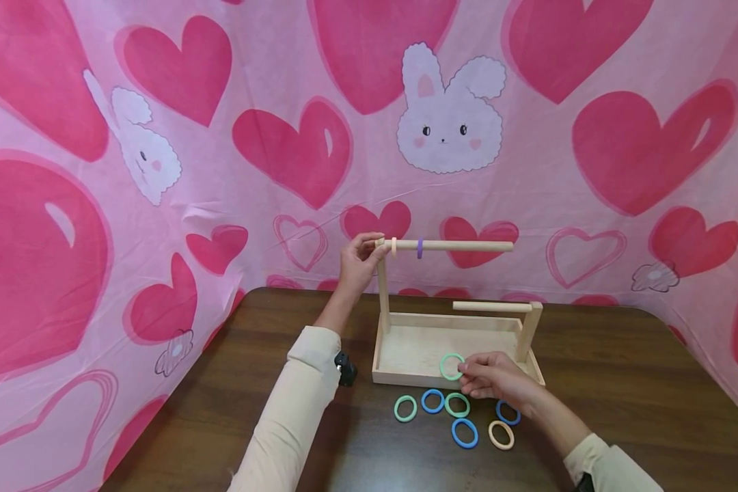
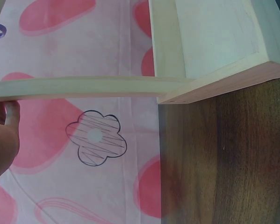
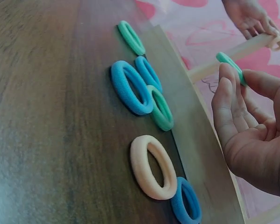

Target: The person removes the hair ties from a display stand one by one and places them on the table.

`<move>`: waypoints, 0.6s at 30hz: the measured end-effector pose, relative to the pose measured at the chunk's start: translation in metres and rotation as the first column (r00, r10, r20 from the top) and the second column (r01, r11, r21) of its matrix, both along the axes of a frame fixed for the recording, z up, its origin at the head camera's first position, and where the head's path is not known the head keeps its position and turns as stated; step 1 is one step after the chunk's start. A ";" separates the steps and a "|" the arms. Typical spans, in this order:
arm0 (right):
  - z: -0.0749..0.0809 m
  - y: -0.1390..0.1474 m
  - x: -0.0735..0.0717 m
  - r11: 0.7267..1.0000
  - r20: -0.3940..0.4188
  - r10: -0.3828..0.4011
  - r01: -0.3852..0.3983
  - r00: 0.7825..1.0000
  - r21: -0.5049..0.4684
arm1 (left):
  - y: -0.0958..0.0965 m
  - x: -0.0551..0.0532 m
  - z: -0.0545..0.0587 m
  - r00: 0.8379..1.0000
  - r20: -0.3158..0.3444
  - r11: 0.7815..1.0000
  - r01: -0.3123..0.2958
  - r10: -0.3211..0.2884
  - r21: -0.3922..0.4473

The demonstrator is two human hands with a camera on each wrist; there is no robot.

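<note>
My right hand (image 1: 498, 377) pinches a green hair tie (image 3: 229, 61) between thumb and fingertips, over the front of a wooden rack's tray (image 1: 418, 379). With its thumb and fingers, my left hand (image 1: 358, 263) grips the top of the rack's tall left post (image 1: 384, 294), where the upper rod (image 1: 473, 246) joins it. On that rod hang a peach hair tie (image 1: 394, 247), close to the left fingers, and a purple hair tie (image 1: 420, 249) a little farther right. The rod's right end is free.
Several loose hair ties lie before the tray, among them a peach one (image 3: 140, 163) and a blue one (image 3: 118, 81). A shorter lower rod (image 1: 488, 307) juts left from the right post (image 1: 530, 331). Behind the brown table (image 1: 320, 437) hangs a pink heart-patterned cloth (image 1: 369, 164).
</note>
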State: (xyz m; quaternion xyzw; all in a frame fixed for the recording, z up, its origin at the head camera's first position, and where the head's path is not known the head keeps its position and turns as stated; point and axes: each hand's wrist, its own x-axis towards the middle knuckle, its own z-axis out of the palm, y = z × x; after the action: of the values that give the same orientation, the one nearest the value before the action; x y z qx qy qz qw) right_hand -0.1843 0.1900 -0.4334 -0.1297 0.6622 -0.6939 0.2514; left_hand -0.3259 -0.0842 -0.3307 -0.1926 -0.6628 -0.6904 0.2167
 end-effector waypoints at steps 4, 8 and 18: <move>-0.004 -0.003 -0.001 0.998 0.018 0.054 -0.054 0.998 0.017 | -0.001 0.001 0.000 1.000 0.004 1.000 0.002 -0.002 -0.002; -0.006 -0.008 0.000 0.992 0.033 0.112 -0.113 0.993 0.056 | -0.001 0.002 0.000 1.000 0.003 1.000 0.006 -0.006 -0.004; -0.009 -0.023 0.004 0.965 0.037 0.205 -0.208 0.978 0.160 | -0.001 0.000 0.000 1.000 0.008 1.000 0.012 -0.013 0.012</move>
State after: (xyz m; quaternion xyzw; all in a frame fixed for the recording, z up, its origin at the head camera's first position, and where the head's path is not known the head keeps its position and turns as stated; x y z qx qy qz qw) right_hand -0.1801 0.1675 -0.4420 -0.1701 0.6970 -0.6087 0.3387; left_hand -0.3256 -0.0851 -0.3310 -0.1928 -0.6584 -0.6963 0.2109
